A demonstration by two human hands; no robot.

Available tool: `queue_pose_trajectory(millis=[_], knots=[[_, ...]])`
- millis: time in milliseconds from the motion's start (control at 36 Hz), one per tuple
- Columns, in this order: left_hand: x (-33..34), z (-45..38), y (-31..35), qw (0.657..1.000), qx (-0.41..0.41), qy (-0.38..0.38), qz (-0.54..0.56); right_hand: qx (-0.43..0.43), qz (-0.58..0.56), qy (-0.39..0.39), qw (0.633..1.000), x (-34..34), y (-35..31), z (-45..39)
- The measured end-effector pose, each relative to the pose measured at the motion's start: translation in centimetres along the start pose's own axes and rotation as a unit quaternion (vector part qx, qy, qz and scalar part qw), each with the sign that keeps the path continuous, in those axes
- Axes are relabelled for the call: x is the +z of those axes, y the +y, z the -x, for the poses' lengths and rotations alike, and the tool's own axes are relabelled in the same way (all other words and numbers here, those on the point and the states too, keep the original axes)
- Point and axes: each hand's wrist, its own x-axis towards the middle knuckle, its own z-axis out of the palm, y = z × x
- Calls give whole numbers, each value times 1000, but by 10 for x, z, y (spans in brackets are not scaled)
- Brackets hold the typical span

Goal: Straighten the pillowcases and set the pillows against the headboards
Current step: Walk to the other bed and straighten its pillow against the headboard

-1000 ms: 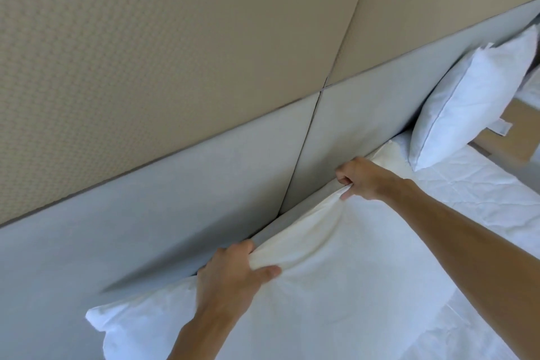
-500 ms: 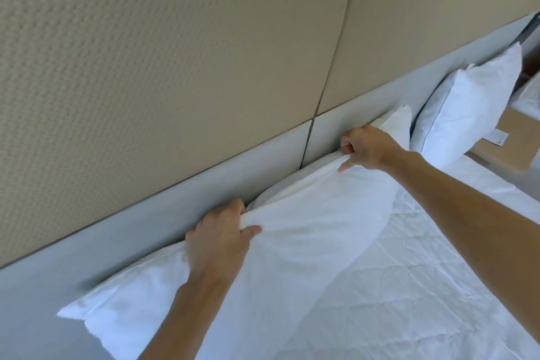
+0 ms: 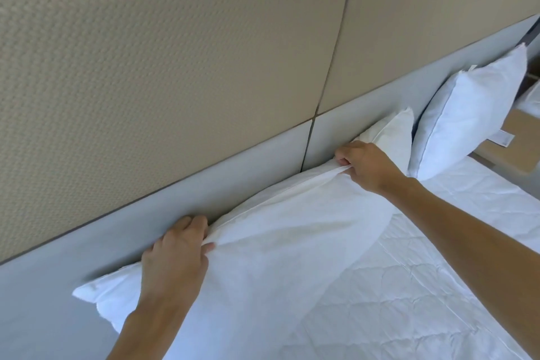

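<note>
A white pillow [image 3: 292, 231] in its pillowcase leans against the grey padded headboard [image 3: 140, 228]. My left hand [image 3: 175, 260] grips the pillowcase's top edge near the left end. My right hand [image 3: 365, 165] pinches the same top edge further right, and the cloth is stretched taut between the two hands. A second white pillow [image 3: 467, 114] stands upright against the headboard to the right, apart from my hands.
Beige textured wall panels [image 3: 175, 67] rise above the headboard. A white quilted mattress cover [image 3: 409, 286] spreads below the pillows. A tan wooden bedside surface [image 3: 508, 152] sits at the far right, beyond the second pillow.
Both hands have kept hold of the pillowcase's top edge. The pillow has been lifted up from the bed against the headboard, and the view has tilted so more wall shows.
</note>
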Motion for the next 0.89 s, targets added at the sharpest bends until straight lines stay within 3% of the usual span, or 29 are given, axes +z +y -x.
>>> queue_pose_trajectory(millis=[278, 389, 500, 639, 778, 889], knots=[[-37, -19, 45, 994, 55, 21, 94, 51, 53, 65, 995, -48, 35, 3], [-41, -18, 41, 998, 52, 47, 10, 64, 99, 33, 993, -36, 26, -2], [-38, 6, 17, 994, 65, 78, -45, 53, 0, -27, 998, -11, -2, 1], [-44, 28, -23, 998, -8, 51, -46, 20, -125, -27, 992, 6, -55, 12], [-52, 38, -43, 998, -57, -8, -29, -50, -118, -2, 992, 18, -110, 19], [-58, 34, -50, 998, -66, 20, 3, -73, -132, -13, 989, 17, -136, 17]])
